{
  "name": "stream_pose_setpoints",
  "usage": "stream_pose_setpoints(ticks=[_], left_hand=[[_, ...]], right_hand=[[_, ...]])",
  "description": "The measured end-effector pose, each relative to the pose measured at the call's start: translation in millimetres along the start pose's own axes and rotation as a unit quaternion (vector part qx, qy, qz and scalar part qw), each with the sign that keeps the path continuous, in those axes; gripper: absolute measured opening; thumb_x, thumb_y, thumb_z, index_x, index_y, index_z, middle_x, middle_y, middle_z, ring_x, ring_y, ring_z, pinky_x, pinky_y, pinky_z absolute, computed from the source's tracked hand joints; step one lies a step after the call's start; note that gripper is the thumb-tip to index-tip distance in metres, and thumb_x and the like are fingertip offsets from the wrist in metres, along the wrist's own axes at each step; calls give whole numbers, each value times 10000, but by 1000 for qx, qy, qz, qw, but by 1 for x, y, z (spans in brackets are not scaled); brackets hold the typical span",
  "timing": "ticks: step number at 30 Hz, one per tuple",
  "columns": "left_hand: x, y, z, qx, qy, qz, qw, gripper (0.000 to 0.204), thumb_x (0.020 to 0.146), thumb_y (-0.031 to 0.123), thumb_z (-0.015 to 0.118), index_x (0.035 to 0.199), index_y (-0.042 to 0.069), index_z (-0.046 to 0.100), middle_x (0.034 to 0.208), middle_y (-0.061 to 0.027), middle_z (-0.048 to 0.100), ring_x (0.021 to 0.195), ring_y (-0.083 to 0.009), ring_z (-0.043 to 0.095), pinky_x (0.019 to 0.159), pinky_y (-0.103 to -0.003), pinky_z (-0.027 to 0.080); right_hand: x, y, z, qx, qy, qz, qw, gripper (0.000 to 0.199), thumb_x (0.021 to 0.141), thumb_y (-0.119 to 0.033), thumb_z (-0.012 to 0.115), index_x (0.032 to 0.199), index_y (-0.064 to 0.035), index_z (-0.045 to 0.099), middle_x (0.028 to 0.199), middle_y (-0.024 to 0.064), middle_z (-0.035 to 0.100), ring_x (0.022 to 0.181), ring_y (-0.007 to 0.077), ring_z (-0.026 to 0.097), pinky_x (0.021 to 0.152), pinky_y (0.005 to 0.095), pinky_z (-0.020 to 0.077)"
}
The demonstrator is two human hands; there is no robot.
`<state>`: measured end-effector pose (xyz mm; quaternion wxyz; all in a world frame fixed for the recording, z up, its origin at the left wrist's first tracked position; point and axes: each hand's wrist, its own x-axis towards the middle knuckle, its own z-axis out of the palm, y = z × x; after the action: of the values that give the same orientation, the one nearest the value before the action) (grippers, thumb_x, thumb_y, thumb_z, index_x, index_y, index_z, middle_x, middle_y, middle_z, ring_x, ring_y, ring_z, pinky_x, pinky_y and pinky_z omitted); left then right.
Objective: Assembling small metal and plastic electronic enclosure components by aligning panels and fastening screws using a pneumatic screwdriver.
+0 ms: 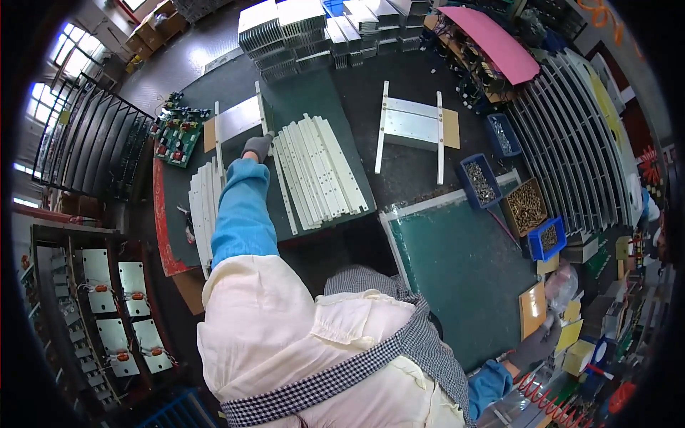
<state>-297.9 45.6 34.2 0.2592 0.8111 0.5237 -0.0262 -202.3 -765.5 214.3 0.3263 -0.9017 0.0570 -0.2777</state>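
Note:
My left hand, in a grey glove, is stretched far forward with its fingers closed around the near end of a white drilled bar. That bar is one of two fixed across a silver metal plate. Just right of the hand lies a row of loose white drilled strips; more strips are stacked left of my forearm. At the lower right my right hand, also gloved in grey, reaches beside a tan plate and yellow pieces. Its fingers are hard to make out.
A second plate with two bars rests further right. Screws fill blue bins and a brown box. Stacks of finned metal parts stand at the back. Circuit boards lie at the left; a curved rack rises right.

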Motion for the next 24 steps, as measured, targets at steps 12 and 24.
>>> stream_pose_setpoints(ticks=[12,24], left_hand=[[-97,50,-171,-756,-164,107,625,239,953,293,585,783,129,547,625,23,409,515,-77,367,381,-207,271],[-370,266,-95,-805,-453,190,331,293,995,286,512,787,83,547,671,11,383,597,-88,373,402,-203,310]], right_hand=[[-4,-19,43,15,-77,-105,991,184,949,-110,561,1033,28,648,1023,124,659,959,225,611,864,338,469],[-93,-121,81,271,-302,-332,851,579,820,-212,725,1305,-1,489,1273,211,549,1154,370,552,963,441,454]])
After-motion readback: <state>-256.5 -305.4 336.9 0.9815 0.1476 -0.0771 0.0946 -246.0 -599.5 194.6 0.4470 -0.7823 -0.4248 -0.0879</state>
